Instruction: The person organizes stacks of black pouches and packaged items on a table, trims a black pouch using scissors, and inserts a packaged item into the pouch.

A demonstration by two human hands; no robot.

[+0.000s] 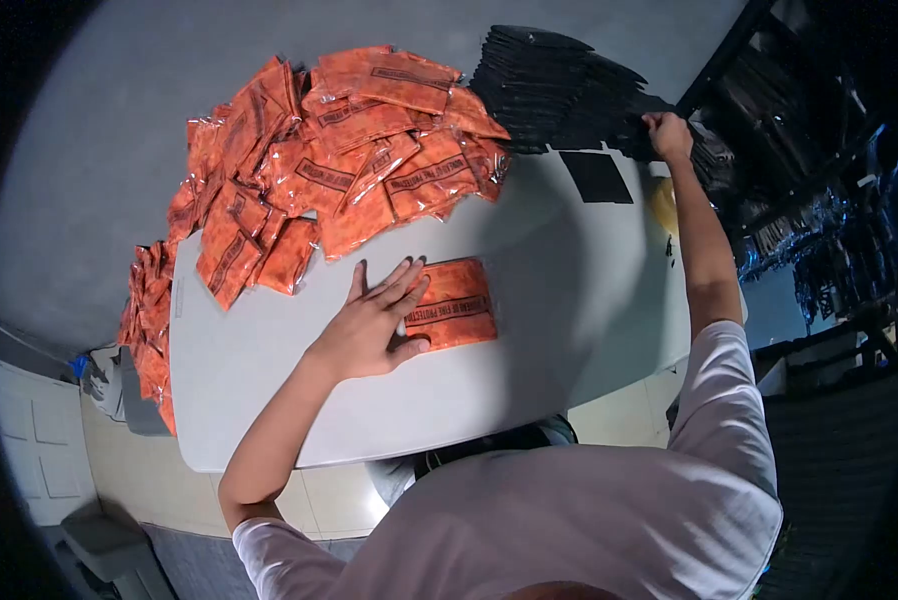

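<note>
My left hand (374, 325) lies with fingers spread over the left part of a flat orange packet (454, 310) in clear plastic, printed with a dark band of lettering. The packet rests on the white table near its middle. At the far right, my right hand (669, 136) has its fingers curled together by the right end of a stack of black flat pieces (559, 90). Whatever its fingertips grip is too small and dark to make out. A single black rectangular piece (596, 177) lies on the table in front of the stack.
A large heap of similar orange packets (339, 140) covers the table's back left, and more packets (147, 330) spill beyond its left edge. A yellow roll (664, 205) sits under my right forearm. A dark rack (779, 130) stands right of the white table (599, 290).
</note>
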